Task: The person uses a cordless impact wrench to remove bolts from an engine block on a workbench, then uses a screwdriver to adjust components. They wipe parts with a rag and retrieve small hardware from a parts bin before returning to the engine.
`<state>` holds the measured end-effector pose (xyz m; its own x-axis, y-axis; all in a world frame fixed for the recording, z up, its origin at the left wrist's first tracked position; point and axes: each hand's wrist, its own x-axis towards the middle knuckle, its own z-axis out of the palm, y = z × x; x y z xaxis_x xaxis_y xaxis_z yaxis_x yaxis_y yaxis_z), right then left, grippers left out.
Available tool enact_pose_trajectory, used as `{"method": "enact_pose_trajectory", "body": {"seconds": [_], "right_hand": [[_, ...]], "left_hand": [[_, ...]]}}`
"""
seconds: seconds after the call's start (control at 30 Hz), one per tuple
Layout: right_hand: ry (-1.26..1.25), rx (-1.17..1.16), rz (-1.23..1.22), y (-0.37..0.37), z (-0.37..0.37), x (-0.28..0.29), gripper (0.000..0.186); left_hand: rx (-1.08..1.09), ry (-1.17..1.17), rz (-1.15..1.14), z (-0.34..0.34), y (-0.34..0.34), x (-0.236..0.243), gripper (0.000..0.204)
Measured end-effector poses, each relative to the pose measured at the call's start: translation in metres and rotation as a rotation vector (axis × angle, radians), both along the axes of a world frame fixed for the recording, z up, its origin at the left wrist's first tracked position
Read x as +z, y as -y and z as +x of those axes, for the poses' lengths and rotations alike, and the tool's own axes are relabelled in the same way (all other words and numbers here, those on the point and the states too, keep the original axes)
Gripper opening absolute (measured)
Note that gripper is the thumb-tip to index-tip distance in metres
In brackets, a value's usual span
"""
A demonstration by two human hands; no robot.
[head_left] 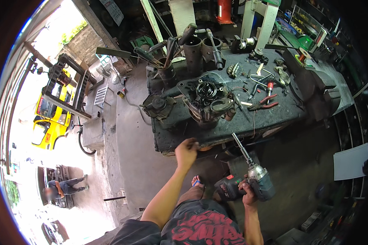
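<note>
Driver in the right hand, left hand's grip unclear

From the head view, we see the right hand (248, 193) grasping the driver (261, 183), in front of the bench (229, 134), with the socket pointing toward its edge. Our palm and most of the grip are hidden from us.

The left hand (186, 154) is by the bench's near edge, its fingers curled; the fingertips look dark, and we cannot tell whether they pinch anything small.

The casing (212, 102) sits on the bench beyond both hands, open at the top; we make out a ring inside, but the deeper parts blur into black. What props it up is mostly hidden.

Behind it stand three cans. The left can (167, 77) is crowded with hand tools, their lower ends hidden. A dark handle sticks up at the middle can (194, 57). A wrench (216, 57) hides part of the right can (207, 50), whose contents we cannot see.

Glare washes out the yellow vehicle (51, 118) at left.
</note>
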<state>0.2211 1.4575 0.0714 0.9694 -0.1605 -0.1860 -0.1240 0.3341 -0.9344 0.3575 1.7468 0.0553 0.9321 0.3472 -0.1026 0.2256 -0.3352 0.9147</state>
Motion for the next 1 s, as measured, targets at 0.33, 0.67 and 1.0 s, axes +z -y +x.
{"method": "enact_pose_trajectory", "body": {"seconds": [0.33,0.67,1.0], "right_hand": [[-0.029,0.077,-0.048,-0.027,0.014,0.036,0.048],[0.035,0.097,0.006,-0.050,0.031,0.033,0.047],[-0.040,0.070,0.061,-0.058,0.028,0.034,0.045]], "left_hand": [[-0.798,-0.121,0.887,0.086,0.038,0.017,0.038],[-0.735,0.015,1.062,0.074,-0.012,-0.015,0.028],[-0.212,-0.210,-0.322,0.044,-0.022,0.068,0.030]]}}
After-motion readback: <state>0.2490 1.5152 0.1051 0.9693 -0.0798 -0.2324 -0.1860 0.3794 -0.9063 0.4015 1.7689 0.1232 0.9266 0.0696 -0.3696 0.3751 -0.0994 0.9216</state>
